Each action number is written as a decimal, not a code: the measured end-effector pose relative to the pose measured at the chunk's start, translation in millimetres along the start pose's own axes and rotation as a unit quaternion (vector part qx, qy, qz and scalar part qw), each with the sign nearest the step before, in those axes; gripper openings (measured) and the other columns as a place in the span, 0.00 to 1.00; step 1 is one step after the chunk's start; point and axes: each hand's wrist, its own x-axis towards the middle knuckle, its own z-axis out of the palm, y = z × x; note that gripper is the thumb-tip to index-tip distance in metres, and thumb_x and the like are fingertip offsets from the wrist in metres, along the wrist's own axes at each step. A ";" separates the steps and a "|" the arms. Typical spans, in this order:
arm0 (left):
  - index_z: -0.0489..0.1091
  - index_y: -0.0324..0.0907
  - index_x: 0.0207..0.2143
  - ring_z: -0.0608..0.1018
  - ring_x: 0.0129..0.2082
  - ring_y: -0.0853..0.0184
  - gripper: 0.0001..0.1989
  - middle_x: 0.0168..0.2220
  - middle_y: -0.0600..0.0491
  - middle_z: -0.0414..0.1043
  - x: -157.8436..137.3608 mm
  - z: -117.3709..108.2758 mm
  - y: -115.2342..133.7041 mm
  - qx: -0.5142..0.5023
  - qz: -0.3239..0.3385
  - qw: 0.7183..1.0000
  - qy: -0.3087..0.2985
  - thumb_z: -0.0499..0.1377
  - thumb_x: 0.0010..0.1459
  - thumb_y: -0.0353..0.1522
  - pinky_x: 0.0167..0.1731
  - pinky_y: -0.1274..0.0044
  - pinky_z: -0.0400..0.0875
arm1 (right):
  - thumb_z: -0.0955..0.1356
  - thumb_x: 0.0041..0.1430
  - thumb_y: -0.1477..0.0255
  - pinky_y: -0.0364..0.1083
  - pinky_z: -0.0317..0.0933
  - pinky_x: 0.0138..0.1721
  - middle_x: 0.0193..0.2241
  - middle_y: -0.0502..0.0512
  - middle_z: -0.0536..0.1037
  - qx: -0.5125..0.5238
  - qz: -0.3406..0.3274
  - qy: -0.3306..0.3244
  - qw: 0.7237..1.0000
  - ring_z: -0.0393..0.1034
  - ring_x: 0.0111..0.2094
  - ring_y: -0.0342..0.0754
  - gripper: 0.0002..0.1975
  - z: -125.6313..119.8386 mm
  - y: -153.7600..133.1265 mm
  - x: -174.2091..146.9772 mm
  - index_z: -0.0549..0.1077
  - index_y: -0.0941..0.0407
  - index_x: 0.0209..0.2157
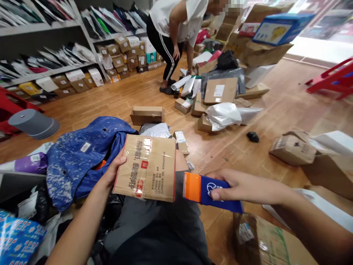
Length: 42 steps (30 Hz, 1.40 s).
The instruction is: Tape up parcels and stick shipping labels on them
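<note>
My left hand (117, 165) grips the left edge of a brown cardboard box (162, 165) with red and black printing, its thumb on the near face and the other fingers hidden behind. In my right hand (226, 186) is a dark blue tape dispenser (205, 189) with an orange end, the thumb pressed on its white logo. The orange end points toward the box, with a gap between them. Both things are held up over my lap.
A blue sack (91, 158) lies to my left. Ahead, a heap of parcels (220, 90) spreads over the wooden floor, where another person (176, 33) bends down. Parcel shelves (52, 70) line the back left. Cartons (292, 147) and a red stool (331, 81) are at right.
</note>
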 end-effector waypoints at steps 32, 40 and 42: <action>0.79 0.49 0.52 0.87 0.45 0.40 0.33 0.41 0.50 0.87 2.0 -46.0 -14.8 0.007 -0.106 0.985 0.139 0.73 0.40 0.46 0.44 0.55 0.86 | 0.70 0.64 0.42 0.48 0.61 0.28 0.28 0.58 0.81 -0.286 0.080 0.114 0.948 0.72 0.25 0.51 0.29 6.0 -17.0 40.1 0.80 0.56 0.32; 0.77 0.50 0.54 0.87 0.45 0.41 0.33 0.43 0.51 0.87 -6.9 -47.2 -13.7 0.034 -0.097 0.989 0.103 0.71 0.45 0.49 0.44 0.55 0.86 | 0.69 0.68 0.44 0.55 0.70 0.39 0.38 0.70 0.85 -0.426 0.130 0.174 0.878 0.82 0.38 0.66 0.33 37.6 -49.8 39.3 0.83 0.63 0.46; 0.77 0.50 0.55 0.86 0.46 0.41 0.34 0.42 0.51 0.87 -9.1 -43.7 -13.4 0.034 -0.083 0.991 0.104 0.71 0.45 0.49 0.44 0.56 0.86 | 0.69 0.68 0.44 0.54 0.70 0.38 0.39 0.70 0.85 -0.433 0.131 0.176 0.874 0.82 0.38 0.65 0.33 40.0 -50.1 39.3 0.83 0.63 0.46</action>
